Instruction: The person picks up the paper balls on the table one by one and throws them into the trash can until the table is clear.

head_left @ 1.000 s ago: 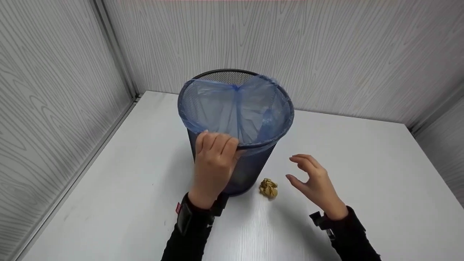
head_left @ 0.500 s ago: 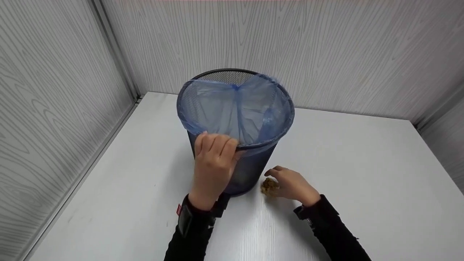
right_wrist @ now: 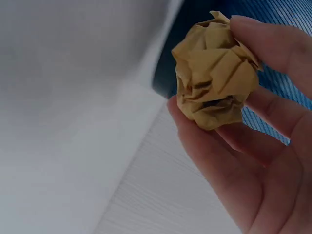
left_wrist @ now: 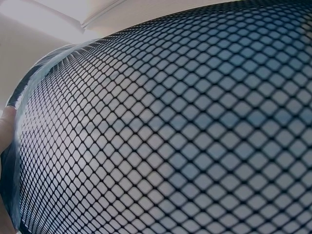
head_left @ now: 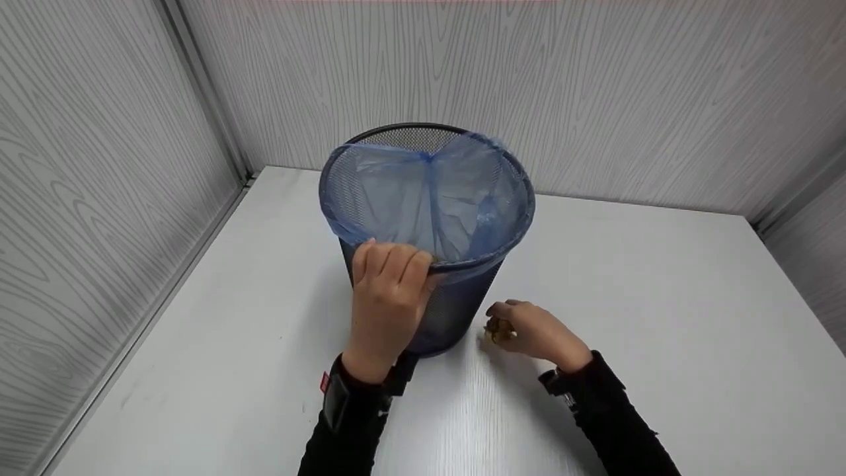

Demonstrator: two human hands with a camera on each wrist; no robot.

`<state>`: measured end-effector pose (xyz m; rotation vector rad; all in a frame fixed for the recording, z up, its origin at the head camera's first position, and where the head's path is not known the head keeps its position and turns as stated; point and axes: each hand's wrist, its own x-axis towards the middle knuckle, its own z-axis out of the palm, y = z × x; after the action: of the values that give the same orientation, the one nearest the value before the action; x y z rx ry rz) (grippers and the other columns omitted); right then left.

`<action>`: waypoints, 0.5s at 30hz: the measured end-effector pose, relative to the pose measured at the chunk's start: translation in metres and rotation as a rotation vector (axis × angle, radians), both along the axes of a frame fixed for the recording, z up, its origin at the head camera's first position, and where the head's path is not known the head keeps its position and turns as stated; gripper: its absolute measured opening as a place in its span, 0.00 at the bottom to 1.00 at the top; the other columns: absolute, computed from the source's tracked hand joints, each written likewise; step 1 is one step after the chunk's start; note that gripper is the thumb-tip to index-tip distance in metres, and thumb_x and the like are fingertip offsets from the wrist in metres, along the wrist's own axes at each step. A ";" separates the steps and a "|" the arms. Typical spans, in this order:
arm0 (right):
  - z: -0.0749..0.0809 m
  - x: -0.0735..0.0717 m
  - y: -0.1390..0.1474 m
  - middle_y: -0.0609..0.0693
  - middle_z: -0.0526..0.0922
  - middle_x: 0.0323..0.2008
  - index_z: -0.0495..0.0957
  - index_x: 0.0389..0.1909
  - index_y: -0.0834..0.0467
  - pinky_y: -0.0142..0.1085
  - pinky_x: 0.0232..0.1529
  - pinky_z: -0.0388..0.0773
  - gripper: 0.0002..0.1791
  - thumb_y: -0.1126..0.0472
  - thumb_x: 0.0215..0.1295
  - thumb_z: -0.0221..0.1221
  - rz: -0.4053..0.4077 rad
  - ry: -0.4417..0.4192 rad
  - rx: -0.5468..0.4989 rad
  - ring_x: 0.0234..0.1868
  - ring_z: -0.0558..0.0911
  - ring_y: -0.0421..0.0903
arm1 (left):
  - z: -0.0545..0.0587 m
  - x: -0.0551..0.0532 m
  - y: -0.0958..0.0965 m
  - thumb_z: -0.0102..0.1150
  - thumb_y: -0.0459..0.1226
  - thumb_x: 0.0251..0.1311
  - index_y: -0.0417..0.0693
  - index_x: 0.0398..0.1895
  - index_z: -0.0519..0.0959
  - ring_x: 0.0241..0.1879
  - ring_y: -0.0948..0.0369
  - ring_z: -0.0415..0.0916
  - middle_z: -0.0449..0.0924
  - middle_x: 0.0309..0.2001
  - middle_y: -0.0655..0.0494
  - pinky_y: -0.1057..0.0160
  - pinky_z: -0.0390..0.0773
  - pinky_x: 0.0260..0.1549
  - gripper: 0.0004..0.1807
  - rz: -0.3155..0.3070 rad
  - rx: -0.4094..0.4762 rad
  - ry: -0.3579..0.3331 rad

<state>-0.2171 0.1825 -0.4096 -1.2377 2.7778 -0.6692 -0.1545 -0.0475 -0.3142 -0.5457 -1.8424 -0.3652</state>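
A black mesh wastebasket (head_left: 456, 311) with a blue plastic bag (head_left: 396, 192) folded over its rim stands on the white table. My left hand (head_left: 390, 291) grips the near rim, its fingers curled over the bag's edge. In the left wrist view the mesh wall (left_wrist: 146, 126) fills the picture, with part of the hand at the left edge. My right hand (head_left: 538, 334) pinches a crumpled ball of brown paper (right_wrist: 217, 73) between thumb and fingers, beside the basket's base. Seen from the head, the fingers partly cover the paper ball.
The white tabletop (head_left: 661, 317) extends on both sides of the basket. Wood-grained grey panels (head_left: 628, 92) rise behind it and at left and right. The back panel stands close behind the basket.
My right hand has moved left to the paper ball, and its fingers have closed on it. The ball has shifted slightly up and right. My left hand stays on the rim.
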 end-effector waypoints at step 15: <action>0.105 0.025 0.016 0.55 0.76 0.40 0.72 0.46 0.68 0.28 0.40 0.72 0.27 0.79 0.39 0.64 -0.295 0.481 -0.720 0.41 0.76 0.46 | 0.000 -0.003 0.004 0.45 0.46 0.61 0.41 0.28 0.69 0.32 0.53 0.64 0.68 0.28 0.51 0.51 0.61 0.43 0.16 -0.005 -0.005 -0.003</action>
<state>-0.1918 0.1982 -0.3043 -1.1845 3.2760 -1.7198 -0.1578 -0.0432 -0.3146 -0.5537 -1.8454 -0.3645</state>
